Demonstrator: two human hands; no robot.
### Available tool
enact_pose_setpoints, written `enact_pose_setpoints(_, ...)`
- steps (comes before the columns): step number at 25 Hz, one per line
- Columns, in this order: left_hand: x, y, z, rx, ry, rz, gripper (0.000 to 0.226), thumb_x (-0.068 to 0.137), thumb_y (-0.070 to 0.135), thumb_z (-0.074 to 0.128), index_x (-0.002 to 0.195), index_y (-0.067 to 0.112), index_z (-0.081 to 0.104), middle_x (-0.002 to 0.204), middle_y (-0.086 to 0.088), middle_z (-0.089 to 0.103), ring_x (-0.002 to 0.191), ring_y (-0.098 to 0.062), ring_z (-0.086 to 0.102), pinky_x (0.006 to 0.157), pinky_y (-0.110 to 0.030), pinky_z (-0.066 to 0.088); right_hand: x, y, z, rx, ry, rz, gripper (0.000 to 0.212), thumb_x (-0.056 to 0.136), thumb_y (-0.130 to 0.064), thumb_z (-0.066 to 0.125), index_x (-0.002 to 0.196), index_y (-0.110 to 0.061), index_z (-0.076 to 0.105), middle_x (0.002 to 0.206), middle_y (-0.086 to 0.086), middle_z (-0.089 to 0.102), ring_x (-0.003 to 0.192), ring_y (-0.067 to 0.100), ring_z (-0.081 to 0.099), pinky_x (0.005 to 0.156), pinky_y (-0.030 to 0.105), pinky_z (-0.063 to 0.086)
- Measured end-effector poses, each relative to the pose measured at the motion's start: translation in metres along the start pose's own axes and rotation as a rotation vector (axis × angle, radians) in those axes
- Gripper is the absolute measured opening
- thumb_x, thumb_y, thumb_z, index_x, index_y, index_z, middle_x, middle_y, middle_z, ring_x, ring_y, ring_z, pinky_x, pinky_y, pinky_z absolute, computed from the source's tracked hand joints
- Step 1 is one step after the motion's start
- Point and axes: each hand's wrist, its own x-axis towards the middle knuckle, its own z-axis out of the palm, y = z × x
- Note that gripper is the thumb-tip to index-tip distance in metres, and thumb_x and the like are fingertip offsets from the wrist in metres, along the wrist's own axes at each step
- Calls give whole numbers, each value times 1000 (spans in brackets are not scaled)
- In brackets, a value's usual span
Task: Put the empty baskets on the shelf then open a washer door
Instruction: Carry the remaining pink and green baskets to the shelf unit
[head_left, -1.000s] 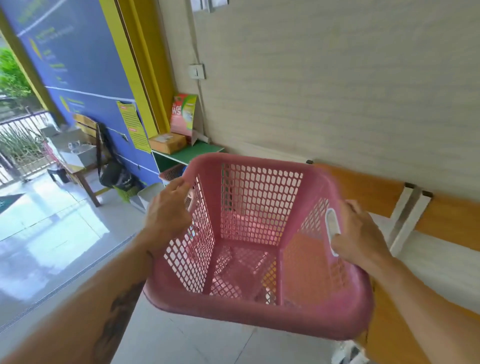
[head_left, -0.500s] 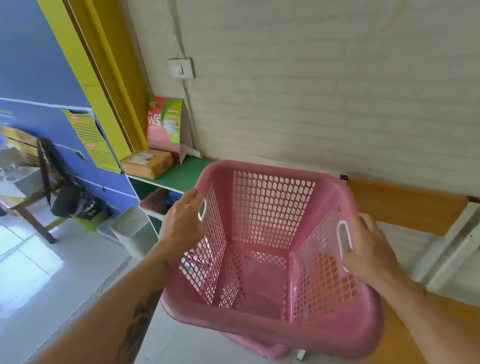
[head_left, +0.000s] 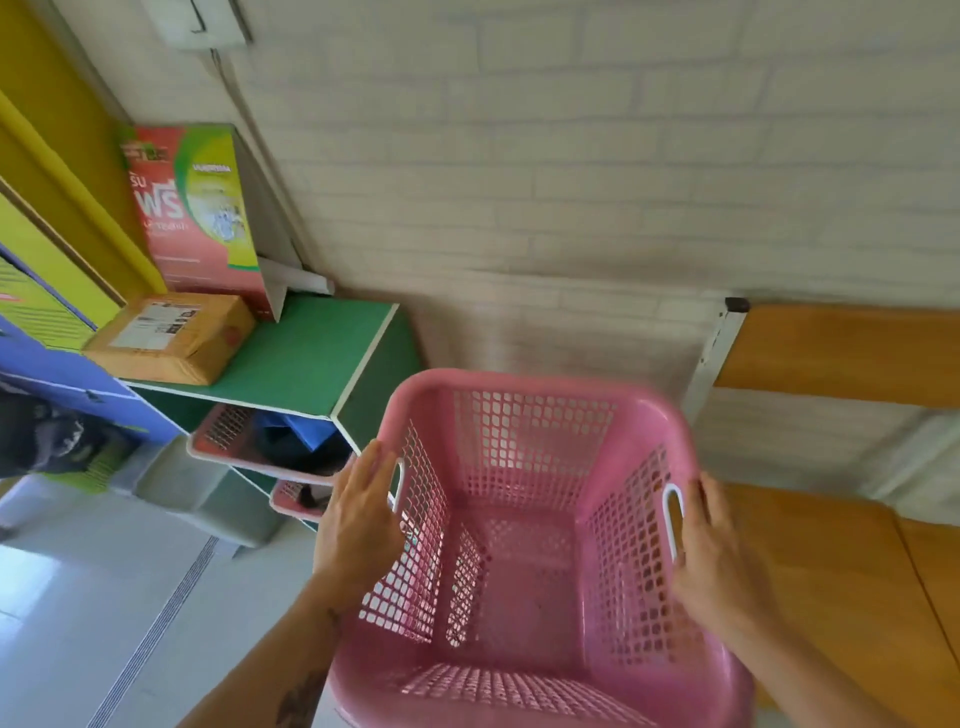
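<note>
Head view: left hand (head_left: 363, 514) & right hand (head_left: 714, 551) press flat on opp. sides of the pink basket (head_left: 524, 467), fingers mostly straight beside the white handle slots. It's clamped betw. palms, nothing visibly curled round it. Basket is empty, upright, low at near-centre, betw. the green shelf (head_left: 311, 358) on the left & the wooden bench (head_left: 841, 571) on the right. Two-sided hold prob. keeps it level for sliding in. Shelf's lower bays hold other pink baskets (head_left: 228, 436); its top carries a parcel (head_left: 171, 338) & printed box (head_left: 197, 208). No washer in view.
</note>
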Motion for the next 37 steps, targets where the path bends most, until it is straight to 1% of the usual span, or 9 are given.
enact_pose_setpoints(2,6,-16,40,0,-53,-1,77,69,-11,59,141,10,45,149,-12,41,134,-35,37,105,-53,42,14,6,31,-34,-66,52,102,65,2,75,150,-6,19,153,14,22,115,33,54,52,15,46)
enact_pose_setpoints(8,23,-48,149,9,-203,90,87,53,-19,58,137,0,45,140,-22,45,121,-36,38,91,-55,47,29,28,124,-194,-198,153,100,60,1,79,145,-2,27,148,22,26,117,39,47,60,32,59)
enact_pose_setpoints(11,22,-70,191,10,-324,57,100,52,-17,56,143,13,29,144,-17,34,118,-43,43,80,-53,50,35,29,166,-253,-270,187,110,52,-4,87,145,-1,28,143,23,29,114,38,47,60,34,60)
enact_pose_setpoints(14,13,-85,218,-11,-374,103,106,42,-17,62,138,14,29,137,-10,30,122,-39,40,82,-52,49,36,25,194,-269,-365,242,119,51,-13,92,148,-3,23,147,24,23,116,37,45,71,37,60)
enact_pose_setpoints(16,13,-86,219,-52,-488,19,103,52,-11,65,143,21,29,136,-9,33,114,-38,46,80,-48,52,31,23,196,-251,-388,250,117,56,-15,90,149,-9,19,150,22,21,116,34,48,77,34,59)
enact_pose_setpoints(19,20,-79,201,-128,-623,-178,75,67,1,64,138,18,45,134,-8,45,112,-34,56,87,-42,51,24,17,179,-106,-370,257,96,72,-9,76,150,-18,21,147,14,30,119,28,50,80,28,56)
enact_pose_setpoints(23,35,-48,145,-223,-624,-195,43,82,5,53,121,18,63,123,-5,59,104,-21,57,85,-34,50,8,-3,127,35,-265,321,67,90,-23,58,149,-19,28,142,5,40,123,21,50,95,33,47)
enact_pose_setpoints(30,39,40,47,-417,-702,83,45,84,5,49,124,22,62,119,5,65,102,-11,62,100,-34,50,-63,-38,12,185,-161,413,56,92,-27,52,145,-14,37,150,4,37,135,20,40,111,38,36)
enact_pose_setpoints(37,-14,216,-1,-479,-742,464,39,88,5,51,122,19,63,116,-1,68,99,-17,65,80,-21,52,-193,18,-82,274,41,550,52,89,-33,55,138,-19,45,140,-3,44,121,16,48,99,32,41)
